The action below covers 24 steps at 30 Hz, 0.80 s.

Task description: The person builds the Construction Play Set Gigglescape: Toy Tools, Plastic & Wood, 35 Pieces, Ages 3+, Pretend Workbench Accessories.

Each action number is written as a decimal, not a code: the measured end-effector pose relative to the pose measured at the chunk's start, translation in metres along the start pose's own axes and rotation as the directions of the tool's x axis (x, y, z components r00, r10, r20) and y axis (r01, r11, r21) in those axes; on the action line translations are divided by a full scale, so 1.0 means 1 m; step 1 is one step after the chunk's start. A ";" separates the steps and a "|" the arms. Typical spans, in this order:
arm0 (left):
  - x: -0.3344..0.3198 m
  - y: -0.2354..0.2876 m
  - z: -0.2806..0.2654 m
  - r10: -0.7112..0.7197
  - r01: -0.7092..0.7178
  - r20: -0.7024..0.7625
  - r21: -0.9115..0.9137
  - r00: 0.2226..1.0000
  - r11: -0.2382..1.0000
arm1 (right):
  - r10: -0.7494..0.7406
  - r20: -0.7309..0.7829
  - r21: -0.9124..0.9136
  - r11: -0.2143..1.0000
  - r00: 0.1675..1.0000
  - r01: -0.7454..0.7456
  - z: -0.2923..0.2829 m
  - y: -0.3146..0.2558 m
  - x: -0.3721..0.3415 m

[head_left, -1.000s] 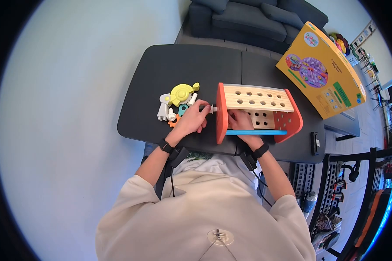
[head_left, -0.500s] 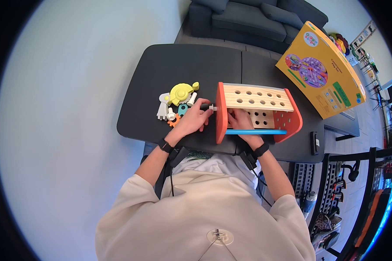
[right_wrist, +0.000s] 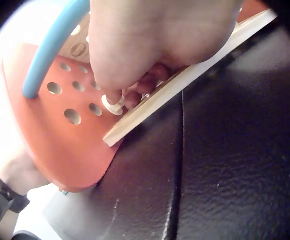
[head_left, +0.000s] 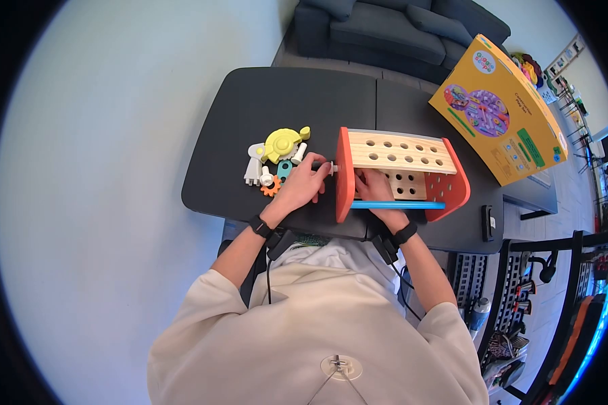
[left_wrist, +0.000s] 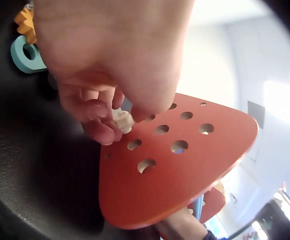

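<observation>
An orange-red toy workbench point(head_left: 343, 189) with pierced wooden boards stands before me. At its left panel my left hand point(head_left: 302, 183) curls its fingers and thumb round the end of a white plastic bolt point(left_wrist: 123, 121) that juts from the panel's outer face. My right hand point(head_left: 375, 189) reaches inside, over the blue bar point(head_left: 398, 205). In the right wrist view its fingertips grip a round white plastic piece point(right_wrist: 112, 105) against the same panel's inner face; the fingers partly cover it.
Left of the workbench lie a yellow toy saw point(head_left: 282, 145), a white bolt point(head_left: 266, 177), an orange gear point(head_left: 271, 187), a teal piece point(head_left: 284, 170) and a light grey toy piece point(head_left: 255, 165). A yellow box point(head_left: 500, 111) stands behind right. A small black object point(head_left: 488, 223) lies near the right edge.
My left fingers shift slightly round the outer bolt end, first opening a small gap, then closing in toward it. The right hand stays inside the workbench, almost still.
</observation>
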<state>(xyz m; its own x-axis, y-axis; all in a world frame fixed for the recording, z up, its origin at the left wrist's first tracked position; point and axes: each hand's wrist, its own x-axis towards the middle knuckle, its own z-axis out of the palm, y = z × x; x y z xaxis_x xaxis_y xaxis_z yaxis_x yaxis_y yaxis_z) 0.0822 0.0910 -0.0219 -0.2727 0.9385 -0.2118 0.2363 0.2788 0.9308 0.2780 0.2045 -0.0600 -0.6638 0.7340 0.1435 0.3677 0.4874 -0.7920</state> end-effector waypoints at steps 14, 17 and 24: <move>0.010 -0.006 -0.006 -0.094 0.092 0.099 0.020 0.991 0.996 | -0.009 -0.003 -0.009 1.000 1.000 0.009 0.003 0.008 0.002; 0.013 -0.011 -0.006 -0.079 0.069 0.146 0.072 0.986 0.995 | 0.010 -0.014 0.027 1.000 1.000 -0.009 0.000 -0.002 0.000; -0.001 0.005 -0.009 -0.024 0.036 0.107 -0.110 0.994 0.993 | 0.012 0.007 -0.001 1.000 1.000 -0.012 0.001 0.006 0.001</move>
<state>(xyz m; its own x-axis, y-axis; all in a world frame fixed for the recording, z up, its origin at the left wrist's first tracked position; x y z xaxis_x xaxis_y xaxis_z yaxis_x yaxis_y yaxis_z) 0.0751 0.0896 -0.0147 -0.1765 0.9480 -0.2648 0.1220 0.2880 0.9498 0.2785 0.2078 -0.0654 -0.6643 0.7361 0.1299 0.3760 0.4793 -0.7931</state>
